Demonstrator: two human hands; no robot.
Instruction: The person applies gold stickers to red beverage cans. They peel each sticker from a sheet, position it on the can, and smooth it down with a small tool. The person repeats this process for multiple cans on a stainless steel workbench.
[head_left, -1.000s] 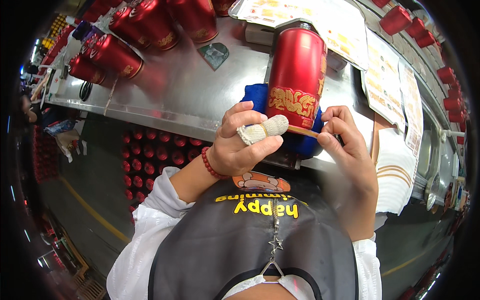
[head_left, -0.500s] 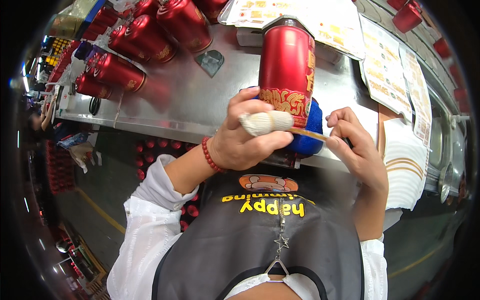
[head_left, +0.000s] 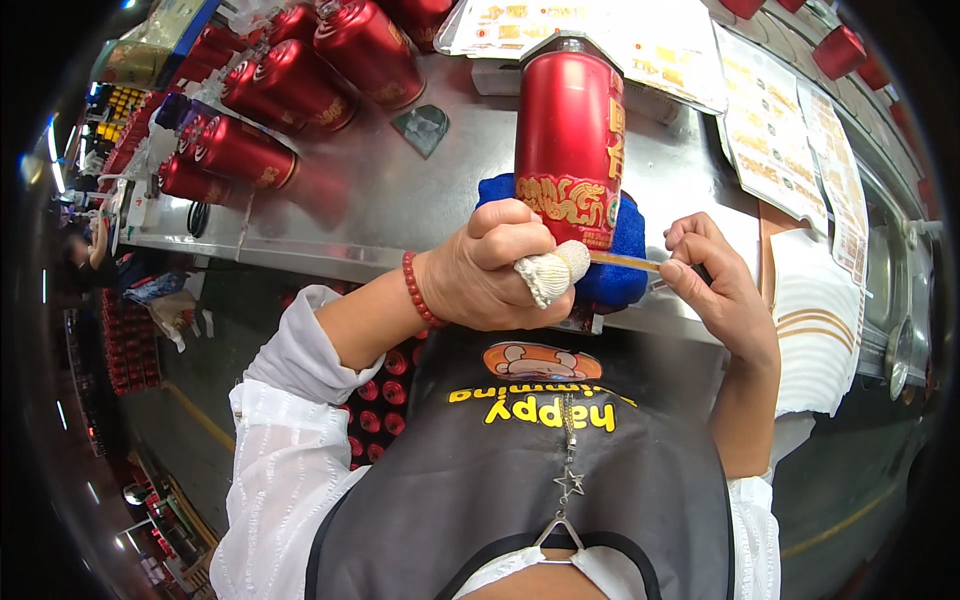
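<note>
Red bottle (head_left: 567,130), glossy, gold-patterned

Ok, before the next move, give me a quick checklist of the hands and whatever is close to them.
1. Left hand closed on the cloth roll: ok.
2. Right hand pinching the yellow band at its near end: ok.
3. Far end of the yellow band secure: cannot tell, it disappears at the cloth roll.
4. Blue cloth at the lower part of the red can: ok, blue shows on both sides of it.
5. Other red cans clear of both hands: ok, they stand apart, farther back on the left.
6. One hand free: not ok, both are occupied.
</note>
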